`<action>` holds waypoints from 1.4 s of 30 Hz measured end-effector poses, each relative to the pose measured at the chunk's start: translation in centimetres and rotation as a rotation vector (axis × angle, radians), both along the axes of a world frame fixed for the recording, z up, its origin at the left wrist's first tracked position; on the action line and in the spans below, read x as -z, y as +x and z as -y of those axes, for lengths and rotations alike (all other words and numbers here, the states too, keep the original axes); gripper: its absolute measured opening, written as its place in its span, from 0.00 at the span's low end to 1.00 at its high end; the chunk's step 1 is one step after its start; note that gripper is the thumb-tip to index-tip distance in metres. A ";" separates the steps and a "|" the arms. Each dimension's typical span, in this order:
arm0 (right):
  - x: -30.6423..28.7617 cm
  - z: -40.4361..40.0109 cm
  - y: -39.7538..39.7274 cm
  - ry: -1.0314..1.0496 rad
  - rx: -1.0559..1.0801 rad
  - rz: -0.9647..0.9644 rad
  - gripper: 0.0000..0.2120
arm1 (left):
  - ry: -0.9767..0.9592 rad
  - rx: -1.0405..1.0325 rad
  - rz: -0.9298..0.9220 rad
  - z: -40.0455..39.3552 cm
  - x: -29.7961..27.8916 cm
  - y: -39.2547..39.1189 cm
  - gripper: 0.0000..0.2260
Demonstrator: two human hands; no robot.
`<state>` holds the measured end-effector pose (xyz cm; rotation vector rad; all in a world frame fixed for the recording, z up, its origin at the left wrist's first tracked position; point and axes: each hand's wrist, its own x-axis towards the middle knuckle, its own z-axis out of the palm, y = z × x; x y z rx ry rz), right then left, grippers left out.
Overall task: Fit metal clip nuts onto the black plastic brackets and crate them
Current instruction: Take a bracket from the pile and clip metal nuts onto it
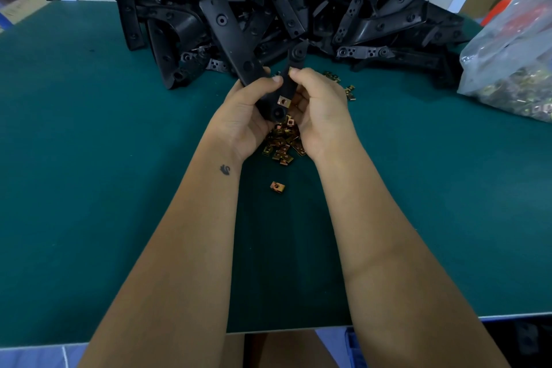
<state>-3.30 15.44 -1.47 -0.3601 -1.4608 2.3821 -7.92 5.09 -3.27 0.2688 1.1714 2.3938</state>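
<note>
Here, left hand (pixel 251 110) gripping stiff, light bracket (pixel 239 51) near its end; right hand (pixel 313 104) pinching small, probably slippery clip nut (pixel 290 70).

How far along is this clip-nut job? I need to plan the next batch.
Early, by the look of it. Done: one clip nut sits on the held bracket. In hand: the left hand grips that bracket while the right hand pinches a second nut at its edge. Left: a big bracket pile, loose nuts and a bag of nuts. No crate shows clearly.
</note>
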 end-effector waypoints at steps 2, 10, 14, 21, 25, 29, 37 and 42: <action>0.0 0.1 0.0 0.010 -0.001 -0.012 0.07 | 0.016 0.002 -0.001 0.0 0.1 0.0 0.10; -0.2 0.5 0.1 -0.016 0.055 -0.003 0.12 | 0.001 0.009 0.007 0.0 0.1 0.1 0.09; -0.4 0.8 0.0 0.000 0.116 0.030 0.11 | -0.020 0.003 0.008 -0.1 -0.1 0.3 0.08; -0.5 1.1 0.2 0.029 0.102 0.035 0.11 | -0.031 -0.041 -0.019 -0.5 -0.4 0.7 0.07; -0.6 1.0 0.5 0.003 0.056 -0.003 0.09 | 0.003 -0.052 0.014 -0.4 -0.4 0.6 0.06; -0.6 1.0 0.5 0.068 0.024 -0.027 0.05 | 0.069 -0.090 0.159 -0.7 -0.5 0.3 0.08; 0.1 2.1 0.6 0.555 -0.092 -0.073 0.02 | 0.311 -0.176 0.304 0.1 -0.6 0.0 0.16; 0.6 2.6 0.3 0.733 0.027 -0.115 0.05 | 0.269 -0.130 0.297 -0.1 -0.8 0.5 0.18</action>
